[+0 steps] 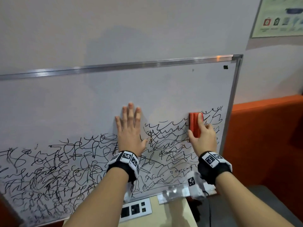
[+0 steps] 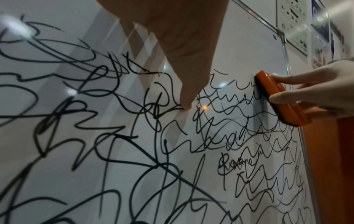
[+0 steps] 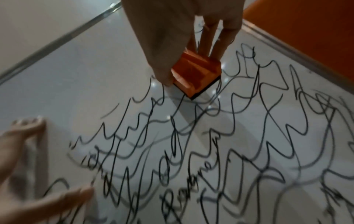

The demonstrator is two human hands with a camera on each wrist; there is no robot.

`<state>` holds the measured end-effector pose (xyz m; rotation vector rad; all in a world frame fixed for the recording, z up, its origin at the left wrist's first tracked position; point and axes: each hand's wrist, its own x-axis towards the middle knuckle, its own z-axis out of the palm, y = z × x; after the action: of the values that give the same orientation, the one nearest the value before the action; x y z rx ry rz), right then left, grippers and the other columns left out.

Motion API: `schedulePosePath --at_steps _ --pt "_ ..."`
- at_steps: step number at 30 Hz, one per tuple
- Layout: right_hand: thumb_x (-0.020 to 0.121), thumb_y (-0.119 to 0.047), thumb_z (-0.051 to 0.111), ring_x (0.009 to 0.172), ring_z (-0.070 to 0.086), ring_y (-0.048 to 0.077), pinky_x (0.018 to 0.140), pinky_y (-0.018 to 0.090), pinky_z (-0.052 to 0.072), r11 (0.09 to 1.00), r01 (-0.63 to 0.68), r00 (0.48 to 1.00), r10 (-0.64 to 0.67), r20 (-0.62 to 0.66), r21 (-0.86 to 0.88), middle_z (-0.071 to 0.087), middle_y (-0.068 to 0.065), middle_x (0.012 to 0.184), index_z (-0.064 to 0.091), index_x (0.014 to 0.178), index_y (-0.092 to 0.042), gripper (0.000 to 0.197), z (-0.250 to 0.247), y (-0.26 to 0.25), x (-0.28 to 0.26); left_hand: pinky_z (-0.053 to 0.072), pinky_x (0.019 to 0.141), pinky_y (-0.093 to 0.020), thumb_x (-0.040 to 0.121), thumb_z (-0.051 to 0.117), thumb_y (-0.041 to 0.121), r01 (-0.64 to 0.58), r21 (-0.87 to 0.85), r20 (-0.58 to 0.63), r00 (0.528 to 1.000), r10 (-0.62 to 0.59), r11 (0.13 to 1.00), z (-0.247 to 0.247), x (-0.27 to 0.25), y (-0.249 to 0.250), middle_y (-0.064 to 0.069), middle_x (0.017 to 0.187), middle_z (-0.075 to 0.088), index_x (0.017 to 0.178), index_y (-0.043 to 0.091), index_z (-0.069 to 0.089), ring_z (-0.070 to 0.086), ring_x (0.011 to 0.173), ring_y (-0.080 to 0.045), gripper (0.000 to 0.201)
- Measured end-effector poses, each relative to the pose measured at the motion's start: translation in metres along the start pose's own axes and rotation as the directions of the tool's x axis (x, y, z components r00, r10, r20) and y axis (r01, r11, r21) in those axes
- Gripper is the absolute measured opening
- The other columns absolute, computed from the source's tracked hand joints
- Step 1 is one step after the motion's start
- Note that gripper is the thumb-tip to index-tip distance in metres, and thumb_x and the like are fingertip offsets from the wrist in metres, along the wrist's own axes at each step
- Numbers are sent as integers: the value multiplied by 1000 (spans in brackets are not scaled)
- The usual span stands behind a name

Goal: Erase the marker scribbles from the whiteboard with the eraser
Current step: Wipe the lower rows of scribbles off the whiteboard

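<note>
A whiteboard in a metal frame stands upright in front of me. Black marker scribbles cover its lower half; the upper half is wiped white. My right hand grips an orange eraser and holds it flat against the board near the right edge, at the top of the scribbles. The eraser has a dark felt underside touching the board. My left hand lies flat on the board with fingers spread, left of the eraser, its thumb touching a scribble.
An orange padded seat stands right of the board's frame. Below the board sit a wooden surface with a white socket panel. A poster hangs on the wall at upper right. A small black mark sits near the board's top right corner.
</note>
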<state>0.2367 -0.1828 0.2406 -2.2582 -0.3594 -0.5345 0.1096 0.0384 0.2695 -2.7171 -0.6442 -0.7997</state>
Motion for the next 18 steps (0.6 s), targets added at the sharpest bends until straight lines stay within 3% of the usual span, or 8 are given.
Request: schedulePosePath --at_steps 3,7,9,12,18 --pt "91 -40 66 96 49 24 92 40 47 996 -74 997 74 -5 47 48 11 109 18 156 -36 81 -10 1 17 2 122 -59 68 65 80 -33 -1 5 999 33 999 -1 -1 -5 -14 162 -28 157 13 -18 -23 150 -35 139" --pt "90 -37 67 104 50 29 87 44 51 987 133 987 -123 105 -94 48 11 116 21 156 -37 80 -9 17 -1 0 120 -64 69 62 79 22 -66 -33 999 -25 998 -5 0 11 -17 164 -21 159 9 -4 -18 151 -37 132" --pt "90 -36 68 104 51 31 86 44 51 988 129 987 -120 104 -90 50 13 116 23 155 -39 79 -16 29 4 -1 119 -66 69 63 76 -26 -74 -89 996 19 997 -7 2 26 -17 165 -16 160 12 1 -14 152 -36 127" --pt "89 -37 68 99 53 32 86 46 51 995 81 997 -80 22 -65 50 13 111 25 155 -37 79 -26 31 33 -1 118 -67 71 57 80 -110 -15 -82 991 109 994 -12 10 53 -14 164 -22 159 19 -9 -19 151 -34 126" --pt "88 -35 70 100 51 30 82 43 52 974 220 966 -210 148 -53 49 10 112 27 154 -38 78 -25 49 19 9 114 -73 57 63 89 17 -58 44 999 -14 998 -3 17 89 -9 161 -33 156 25 -21 -27 149 -33 145"
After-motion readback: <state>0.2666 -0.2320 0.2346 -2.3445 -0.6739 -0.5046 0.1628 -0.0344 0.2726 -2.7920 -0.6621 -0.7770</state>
